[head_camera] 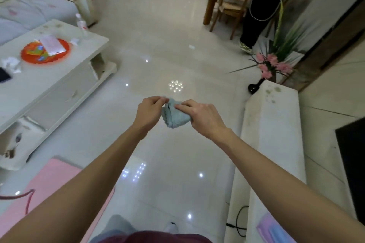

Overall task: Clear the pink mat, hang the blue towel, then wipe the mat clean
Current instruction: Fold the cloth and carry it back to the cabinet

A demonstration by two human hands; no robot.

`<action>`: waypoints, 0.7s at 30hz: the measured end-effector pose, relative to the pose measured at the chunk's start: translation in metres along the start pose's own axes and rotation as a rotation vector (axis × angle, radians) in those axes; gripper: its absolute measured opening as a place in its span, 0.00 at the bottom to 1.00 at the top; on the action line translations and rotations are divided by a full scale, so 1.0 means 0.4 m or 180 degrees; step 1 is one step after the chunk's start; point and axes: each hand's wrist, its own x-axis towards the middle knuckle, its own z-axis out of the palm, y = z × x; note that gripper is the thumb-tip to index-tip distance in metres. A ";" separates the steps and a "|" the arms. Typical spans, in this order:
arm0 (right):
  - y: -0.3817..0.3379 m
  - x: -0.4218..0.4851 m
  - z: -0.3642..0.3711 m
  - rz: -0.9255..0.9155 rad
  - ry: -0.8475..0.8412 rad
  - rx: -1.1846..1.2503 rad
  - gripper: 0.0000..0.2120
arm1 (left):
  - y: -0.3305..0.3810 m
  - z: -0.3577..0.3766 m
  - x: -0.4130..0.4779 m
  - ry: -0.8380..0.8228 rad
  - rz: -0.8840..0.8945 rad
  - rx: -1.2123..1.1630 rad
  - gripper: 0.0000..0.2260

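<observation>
A small light-blue towel [174, 115] is bunched between both my hands, held out in front of me above the glossy tiled floor. My left hand [150, 111] pinches its upper left edge. My right hand [199, 114] grips the right side, fingers curled over the cloth. The pink mat [49, 179] lies on the floor at the lower left, partly hidden by my left forearm. A dark red cord [27, 197] lies across the mat's left part.
A white coffee table [65, 77] with an orange tray [44, 51] and a bottle stands at left. A long white cabinet [272, 134] runs along the right, with a flower vase [254, 87] beyond it. Another person's legs [254, 25] and wooden chairs are at the far right.
</observation>
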 end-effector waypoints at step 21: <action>0.657 0.084 0.069 0.1578 -0.0381 -0.0351 0.32 | 0.215 0.564 0.659 -0.1668 0.0164 0.0497 0.13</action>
